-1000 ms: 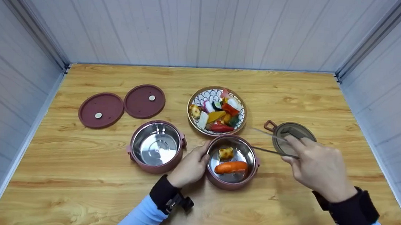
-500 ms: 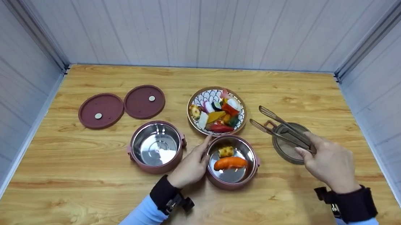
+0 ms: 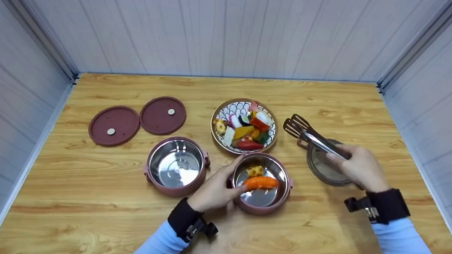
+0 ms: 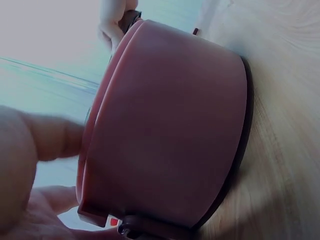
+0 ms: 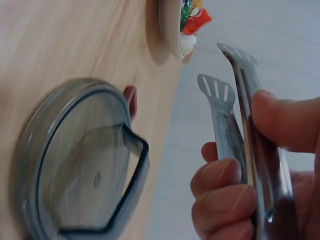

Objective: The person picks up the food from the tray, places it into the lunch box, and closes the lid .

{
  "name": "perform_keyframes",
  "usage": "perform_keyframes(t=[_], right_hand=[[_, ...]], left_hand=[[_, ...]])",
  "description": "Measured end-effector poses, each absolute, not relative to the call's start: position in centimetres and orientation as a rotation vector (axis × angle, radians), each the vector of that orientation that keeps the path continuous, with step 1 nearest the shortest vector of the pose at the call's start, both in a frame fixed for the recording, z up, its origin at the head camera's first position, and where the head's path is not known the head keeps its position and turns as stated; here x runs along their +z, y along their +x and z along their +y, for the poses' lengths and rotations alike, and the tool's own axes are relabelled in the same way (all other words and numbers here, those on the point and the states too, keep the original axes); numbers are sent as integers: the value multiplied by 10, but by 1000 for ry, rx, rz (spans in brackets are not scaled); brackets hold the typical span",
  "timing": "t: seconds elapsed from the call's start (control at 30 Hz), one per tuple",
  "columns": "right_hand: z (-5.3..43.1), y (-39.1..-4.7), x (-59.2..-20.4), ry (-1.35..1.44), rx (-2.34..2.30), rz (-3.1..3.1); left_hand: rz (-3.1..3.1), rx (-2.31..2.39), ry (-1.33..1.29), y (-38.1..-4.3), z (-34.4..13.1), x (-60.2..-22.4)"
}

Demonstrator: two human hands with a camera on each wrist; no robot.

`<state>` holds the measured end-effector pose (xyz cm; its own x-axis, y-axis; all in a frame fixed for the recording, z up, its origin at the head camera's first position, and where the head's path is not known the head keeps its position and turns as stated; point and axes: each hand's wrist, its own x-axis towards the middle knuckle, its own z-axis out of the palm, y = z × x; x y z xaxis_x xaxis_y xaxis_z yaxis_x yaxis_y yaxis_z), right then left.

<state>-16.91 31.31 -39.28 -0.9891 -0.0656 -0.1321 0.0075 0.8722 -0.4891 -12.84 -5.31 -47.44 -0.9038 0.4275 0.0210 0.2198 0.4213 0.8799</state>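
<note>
My left hand point(image 3: 216, 189) grips the left side of a pink steel-lined pot point(image 3: 259, 209), its thumb over the rim and its fingers along the outer wall. In that pot lie an orange, elongated toy food piece point(image 3: 261, 182) and a yellow, brown-spotted one point(image 3: 254, 171). My right hand point(image 3: 363, 167) holds metal tongs point(image 3: 318, 142) with slotted ends, thumb on one arm and fingers curled round the other. The tong ends point up and left, apart from each other in the right wrist view, with no food between them. Below the tongs lies a see-through lid point(image 5: 85, 175) with a handle.
A patterned plate point(image 3: 221, 139) heaped with toy food pieces stands behind the gripped pot. To the left is a second pink pot point(image 3: 173, 188) with nothing inside. Two dark red round lids point(image 3: 163, 121) lie at the back left. White panels wall the table on three sides.
The tongs have swung upward and turned, with their ends closer together in the head view. My left thumb has come over the pot's rim. The pots and plate have stayed put.
</note>
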Motion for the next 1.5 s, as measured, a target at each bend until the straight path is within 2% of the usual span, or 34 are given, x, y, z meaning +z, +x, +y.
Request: perform_keyframes(t=[0.33, 0.6, 1.1, 1.5], right_hand=[[287, -211, -387, -21, -722, 2791], [260, -228, -383, 27, -623, 2780], [226, -236, -381, 0, -354, 2915], [237, -227, -383, -19, -424, 3003]], left_hand=[[2408, 1461, 691, -130, -55, -477], [2399, 1444, 683, -130, -54, -477], [2424, 1428, 701, -130, -55, -477], [2419, 1426, 656, -130, -55, -476]])
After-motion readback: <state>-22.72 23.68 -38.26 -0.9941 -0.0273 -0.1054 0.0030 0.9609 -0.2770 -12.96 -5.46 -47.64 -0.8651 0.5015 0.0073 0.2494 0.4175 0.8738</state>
